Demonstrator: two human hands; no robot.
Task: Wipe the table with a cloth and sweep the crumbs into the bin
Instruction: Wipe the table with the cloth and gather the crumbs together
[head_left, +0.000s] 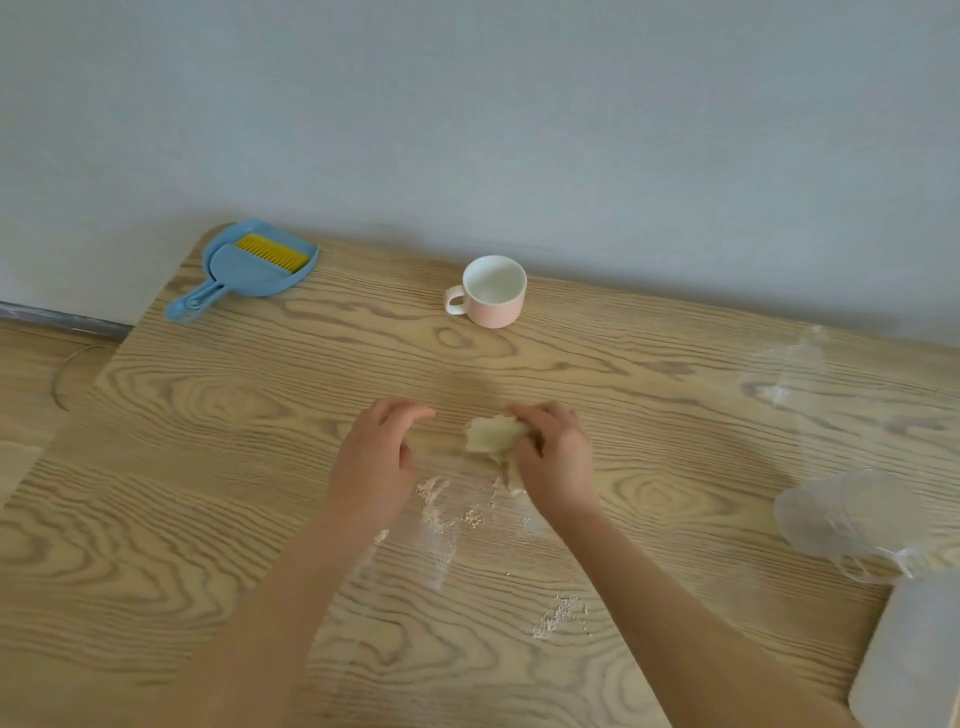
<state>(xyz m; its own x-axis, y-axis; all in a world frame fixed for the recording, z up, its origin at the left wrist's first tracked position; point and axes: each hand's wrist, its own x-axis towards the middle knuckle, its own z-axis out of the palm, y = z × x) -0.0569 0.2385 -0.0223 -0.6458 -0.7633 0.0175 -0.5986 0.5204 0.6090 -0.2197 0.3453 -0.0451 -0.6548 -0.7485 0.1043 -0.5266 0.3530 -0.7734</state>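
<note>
Dustpan (249, 273): blue, at the far left corner of the table (208, 467), with a yellow brush (270, 252) lying in it.
My left hand (376, 462): fingers loosely curled, holding nothing, over mid-table.
Crumbs (447, 512): scattered on the table between my forearms, with a smaller patch nearer me.
Cup (491, 293): pink and white, upright, beyond my hands.
Lump (493, 439): pale and crumpled; I cannot tell what it is.
My right hand (558, 457): fingers pinching the lump.
Clear cup (852, 519): blurred, near the right edge.
White container (914, 654): near right corner, partly out of view.
</note>
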